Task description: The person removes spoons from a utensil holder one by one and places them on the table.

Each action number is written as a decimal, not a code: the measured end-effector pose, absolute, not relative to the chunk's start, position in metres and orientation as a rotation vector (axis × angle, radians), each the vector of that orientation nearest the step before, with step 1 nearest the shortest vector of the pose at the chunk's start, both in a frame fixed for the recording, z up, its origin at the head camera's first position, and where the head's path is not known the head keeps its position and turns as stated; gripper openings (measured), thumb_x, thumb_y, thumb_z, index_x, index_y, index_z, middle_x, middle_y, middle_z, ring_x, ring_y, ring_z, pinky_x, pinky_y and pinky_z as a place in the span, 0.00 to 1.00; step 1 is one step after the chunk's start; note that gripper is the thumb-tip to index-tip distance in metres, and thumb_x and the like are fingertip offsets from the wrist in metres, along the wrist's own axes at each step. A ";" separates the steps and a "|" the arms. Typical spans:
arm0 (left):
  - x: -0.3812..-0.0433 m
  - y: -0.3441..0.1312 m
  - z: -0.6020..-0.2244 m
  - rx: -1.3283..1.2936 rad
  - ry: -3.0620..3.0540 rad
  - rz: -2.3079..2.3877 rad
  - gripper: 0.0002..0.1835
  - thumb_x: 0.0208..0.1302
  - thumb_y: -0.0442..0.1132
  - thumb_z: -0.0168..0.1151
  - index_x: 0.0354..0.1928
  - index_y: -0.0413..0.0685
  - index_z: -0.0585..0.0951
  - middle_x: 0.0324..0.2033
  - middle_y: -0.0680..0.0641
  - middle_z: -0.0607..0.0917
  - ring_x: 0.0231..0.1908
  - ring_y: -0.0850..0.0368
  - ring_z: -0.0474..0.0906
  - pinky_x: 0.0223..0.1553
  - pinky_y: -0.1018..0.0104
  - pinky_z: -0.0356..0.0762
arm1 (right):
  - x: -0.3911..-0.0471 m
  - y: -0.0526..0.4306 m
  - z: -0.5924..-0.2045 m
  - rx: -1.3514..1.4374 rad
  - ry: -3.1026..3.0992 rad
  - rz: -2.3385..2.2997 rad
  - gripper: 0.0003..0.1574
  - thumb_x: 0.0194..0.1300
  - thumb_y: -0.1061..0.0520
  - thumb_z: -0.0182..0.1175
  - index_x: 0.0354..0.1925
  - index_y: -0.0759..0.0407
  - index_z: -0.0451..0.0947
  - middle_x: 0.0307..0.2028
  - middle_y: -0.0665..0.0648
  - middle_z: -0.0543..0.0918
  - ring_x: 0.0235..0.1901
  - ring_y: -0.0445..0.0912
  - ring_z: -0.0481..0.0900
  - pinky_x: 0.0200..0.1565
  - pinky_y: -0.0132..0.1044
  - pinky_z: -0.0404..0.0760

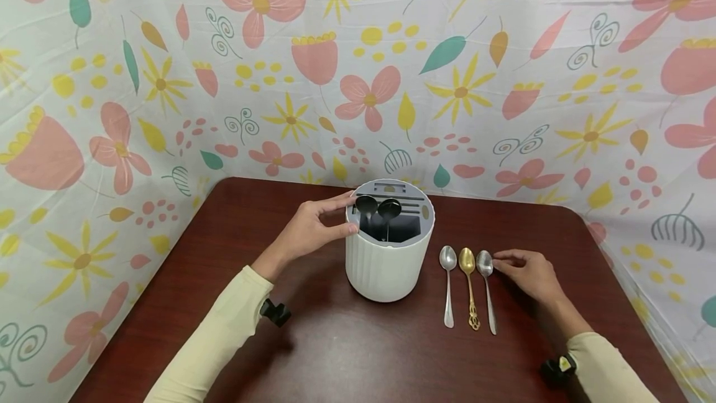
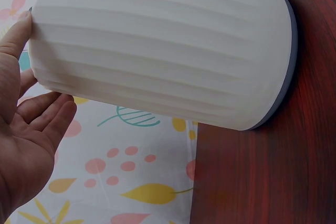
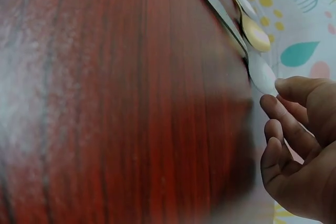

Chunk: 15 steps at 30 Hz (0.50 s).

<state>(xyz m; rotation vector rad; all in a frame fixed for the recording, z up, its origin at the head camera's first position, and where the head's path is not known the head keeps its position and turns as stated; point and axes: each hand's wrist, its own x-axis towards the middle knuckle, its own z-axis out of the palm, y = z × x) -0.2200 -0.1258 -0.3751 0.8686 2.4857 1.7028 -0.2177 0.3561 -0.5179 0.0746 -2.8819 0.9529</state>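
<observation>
A white ribbed utensil holder (image 1: 386, 272) with a grey slotted top stands near the middle of the table. My left hand (image 1: 313, 229) rests at its left rim, index finger along the back and thumb at the front; the left wrist view shows the hand (image 2: 31, 135) with the thumb at the rim and the other fingers extended. Right of the holder lie a silver spoon (image 1: 448, 259), a gold spoon (image 1: 467, 261) and another silver spoon (image 1: 484, 264). My right hand (image 1: 528, 272) has thumb and index fingertips at the rightmost spoon's bowl (image 3: 261, 74).
Two black utensils with rounded heads, one a spoon (image 1: 366, 205) and the other a slotted head (image 1: 390, 209), stand in the holder's large front compartment. The dark reddish wooden table (image 1: 369, 353) meets a floral cloth (image 1: 358, 79) behind it.
</observation>
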 end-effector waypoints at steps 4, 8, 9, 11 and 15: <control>-0.228 -0.127 -0.386 0.855 2.484 1.704 0.32 0.61 0.35 0.75 0.68 0.43 0.77 0.70 0.48 0.75 0.71 0.54 0.68 0.68 0.42 0.68 | -0.216 0.357 -0.514 0.074 -2.890 0.953 0.20 0.69 0.43 0.68 0.49 0.55 0.89 0.41 0.58 0.91 0.44 0.56 0.86 0.43 0.45 0.78; -0.233 -0.129 -0.394 0.868 2.483 1.710 0.32 0.61 0.38 0.76 0.68 0.49 0.78 0.69 0.53 0.75 0.71 0.57 0.68 0.68 0.45 0.69 | -0.215 0.360 -0.505 0.071 -2.877 0.951 0.21 0.69 0.42 0.68 0.50 0.55 0.88 0.41 0.58 0.91 0.38 0.42 0.84 0.37 0.36 0.77; -0.234 -0.129 -0.395 0.875 2.485 1.710 0.32 0.61 0.39 0.76 0.68 0.50 0.78 0.69 0.54 0.76 0.71 0.58 0.69 0.67 0.45 0.69 | -0.214 0.361 -0.501 0.075 -2.870 0.955 0.21 0.69 0.42 0.67 0.50 0.55 0.88 0.41 0.58 0.90 0.36 0.38 0.82 0.36 0.34 0.77; -0.234 -0.130 -0.396 0.886 2.489 1.707 0.32 0.61 0.42 0.76 0.68 0.53 0.79 0.68 0.57 0.76 0.70 0.60 0.69 0.67 0.46 0.70 | -0.213 0.361 -0.492 0.085 -2.851 0.967 0.23 0.69 0.41 0.67 0.51 0.54 0.88 0.42 0.58 0.90 0.35 0.32 0.80 0.33 0.32 0.77; -0.234 -0.132 -0.396 0.899 2.507 1.690 0.32 0.61 0.45 0.76 0.68 0.56 0.78 0.68 0.60 0.77 0.69 0.62 0.70 0.67 0.48 0.71 | -0.210 0.357 -0.466 0.115 -2.814 1.012 0.23 0.69 0.40 0.67 0.53 0.52 0.87 0.46 0.60 0.89 0.36 0.27 0.77 0.32 0.31 0.78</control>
